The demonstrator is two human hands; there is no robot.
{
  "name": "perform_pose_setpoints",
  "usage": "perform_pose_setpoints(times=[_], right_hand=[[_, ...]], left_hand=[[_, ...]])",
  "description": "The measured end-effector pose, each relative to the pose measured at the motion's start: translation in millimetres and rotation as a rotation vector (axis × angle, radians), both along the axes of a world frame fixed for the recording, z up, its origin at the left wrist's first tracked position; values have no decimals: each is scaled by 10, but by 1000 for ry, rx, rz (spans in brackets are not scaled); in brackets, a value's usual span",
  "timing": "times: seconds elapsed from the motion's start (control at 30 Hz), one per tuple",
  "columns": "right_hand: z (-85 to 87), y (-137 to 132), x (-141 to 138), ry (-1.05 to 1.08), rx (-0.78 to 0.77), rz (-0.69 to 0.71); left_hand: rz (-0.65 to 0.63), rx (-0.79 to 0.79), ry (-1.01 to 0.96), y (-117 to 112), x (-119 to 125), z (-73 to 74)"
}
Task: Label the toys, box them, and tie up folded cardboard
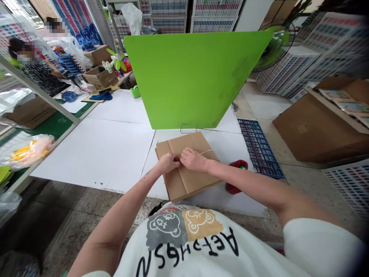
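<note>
Flat cardboard stack (188,167) lies on tabletop (115,150), near front edge. Both hands on top of stack: left hand (169,162) just left of right hand (193,159), touching. Upright board (196,77) stands behind stack. Tape holder (236,177) sits right of stack, behind right arm. Crate (259,148) on floor further right. Big box (317,127) beyond crate. Small boxes (99,75) far back left.

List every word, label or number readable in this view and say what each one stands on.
"AETHGSN", black capitals seen upside down, letters uncertain: on the person's white T-shirt, below two cartoon bear patches.
Flat brown cardboard box under the left hand and right hand: no print visible.
White stacked crates and colourful cards: too small and blurred to read.
</note>
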State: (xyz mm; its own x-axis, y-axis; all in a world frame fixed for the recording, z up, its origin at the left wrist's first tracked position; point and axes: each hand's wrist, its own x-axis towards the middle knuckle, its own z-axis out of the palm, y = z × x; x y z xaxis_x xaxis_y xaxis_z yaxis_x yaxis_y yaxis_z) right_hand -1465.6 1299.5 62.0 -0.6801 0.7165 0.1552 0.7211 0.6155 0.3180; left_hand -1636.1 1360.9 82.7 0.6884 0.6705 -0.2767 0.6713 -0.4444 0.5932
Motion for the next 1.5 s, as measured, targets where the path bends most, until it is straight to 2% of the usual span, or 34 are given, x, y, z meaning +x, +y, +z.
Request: perform_pose_setpoints(times=[0.13,0.23,0.33,0.43,0.5,0.63,0.73,0.9,1.13,1.23,1.37,1.5], right_hand=[[87,-180,161,185,-85,-141],[161,-405,368,385,-76,-313],[152,-686,636,616,-30,-485],[13,-1016,927,883,66,-722],[-128,-1245,1089,1031,126,-891],[-376,-1597,1213,1206,171,-1113],[-466,-1699,1138,1249,141,-1151],[-550,-1690,982,1279,112,-1128],[-741,-1741,987,1351,73,-1153],[-784,-1749,987,1377,69,-1166],[-750,-1726,984,1372,84,-1160],[-772,-1769,1058,1417,128,-1216]], left_hand=[[-12,43,-10,-29,-12,-75],[-13,70,-10,-53,-42,-112],[19,37,-14,-53,-76,-88],[56,2,-10,-31,-87,-50],[43,45,5,-15,-68,-43],[-3,142,-1,-9,32,-74],[-11,135,-31,-20,131,-106],[48,115,-16,-14,254,-144],[113,54,64,17,348,-130],[112,79,56,-5,338,-131],[79,104,-69,-21,241,-128],[110,3,-119,-6,146,-75]])
